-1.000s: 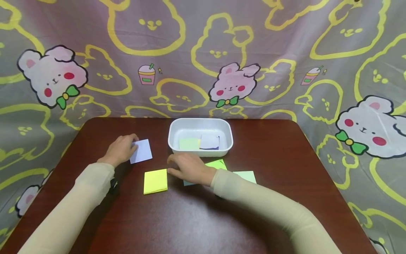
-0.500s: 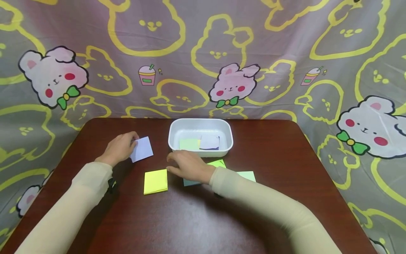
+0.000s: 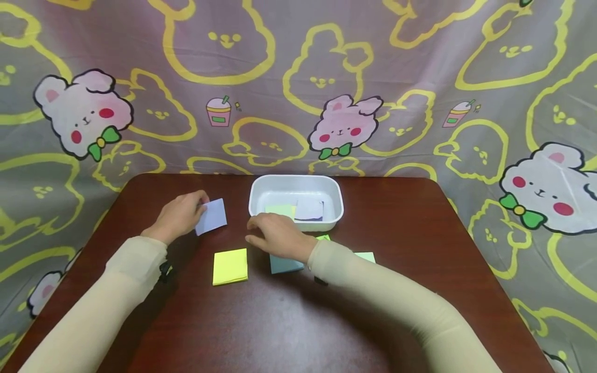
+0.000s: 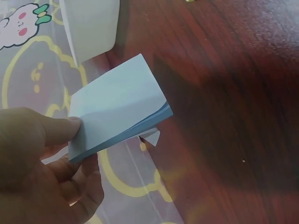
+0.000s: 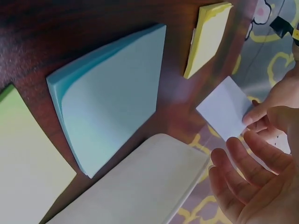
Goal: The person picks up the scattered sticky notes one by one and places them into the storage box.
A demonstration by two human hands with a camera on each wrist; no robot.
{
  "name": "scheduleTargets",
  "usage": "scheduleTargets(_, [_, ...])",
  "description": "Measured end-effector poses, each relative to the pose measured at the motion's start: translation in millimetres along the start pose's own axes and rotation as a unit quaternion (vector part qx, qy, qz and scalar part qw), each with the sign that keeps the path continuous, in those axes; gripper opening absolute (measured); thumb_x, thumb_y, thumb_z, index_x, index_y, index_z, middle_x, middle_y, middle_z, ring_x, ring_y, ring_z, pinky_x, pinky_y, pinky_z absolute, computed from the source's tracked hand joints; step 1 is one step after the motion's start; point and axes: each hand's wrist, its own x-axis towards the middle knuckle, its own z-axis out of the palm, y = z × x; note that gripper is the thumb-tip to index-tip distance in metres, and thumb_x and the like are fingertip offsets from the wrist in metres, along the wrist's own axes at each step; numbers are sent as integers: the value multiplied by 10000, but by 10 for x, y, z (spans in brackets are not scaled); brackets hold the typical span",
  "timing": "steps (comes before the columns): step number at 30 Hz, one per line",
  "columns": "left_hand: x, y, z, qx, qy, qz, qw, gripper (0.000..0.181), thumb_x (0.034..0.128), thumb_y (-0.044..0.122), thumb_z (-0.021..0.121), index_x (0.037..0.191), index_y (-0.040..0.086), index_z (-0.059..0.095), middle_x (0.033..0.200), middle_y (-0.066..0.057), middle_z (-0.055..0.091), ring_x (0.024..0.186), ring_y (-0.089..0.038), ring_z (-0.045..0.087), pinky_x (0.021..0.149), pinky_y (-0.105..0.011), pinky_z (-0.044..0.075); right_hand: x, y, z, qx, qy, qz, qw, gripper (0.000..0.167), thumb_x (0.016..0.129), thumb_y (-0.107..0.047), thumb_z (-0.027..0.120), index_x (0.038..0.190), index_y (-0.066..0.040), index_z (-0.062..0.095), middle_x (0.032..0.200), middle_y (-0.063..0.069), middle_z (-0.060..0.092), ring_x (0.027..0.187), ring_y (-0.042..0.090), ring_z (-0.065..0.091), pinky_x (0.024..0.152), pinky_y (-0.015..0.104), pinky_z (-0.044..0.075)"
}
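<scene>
Toward the far left corner of the bench (image 3: 392,207), the left hand (image 3: 182,215) has its fingers clamped on the lilac pad (image 3: 213,216), raised and tilted. Midway along the far edge sits the box (image 3: 326,227); at its near side hovers the right hand (image 3: 277,235), fingers loosely apart. The yellow pad (image 3: 230,267) lies nearer the front edge

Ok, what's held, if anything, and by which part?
The left hand pinches a pale blue paper pad by one edge, thumb on top; the right hand holds nothing.
</scene>
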Motion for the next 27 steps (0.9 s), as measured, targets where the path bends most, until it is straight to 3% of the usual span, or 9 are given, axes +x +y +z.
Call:
scheduleTargets(16, [-26,148,-240,-130,193,-61,9997,219,1026,113,540,1207,-5,577,1104,-250,669,853,-330,612,731,-493,492,64,-38,-99,42,-43,5,10000,336,999,-362,623,1222,-117,682,1171,10,734,1078,133,681,893,307,562])
scheduleTargets(27, [-3,255,-258,-283,288,9,9992,226,1036,126,523,1224,5,559,1128,-245,660,882,-336,604,754,-487,486,89,-35,-135,-67,80,32,9999,327,995,-369,624,1209,-132,692,1130,-9,736,1001,121,678,822,307,564])
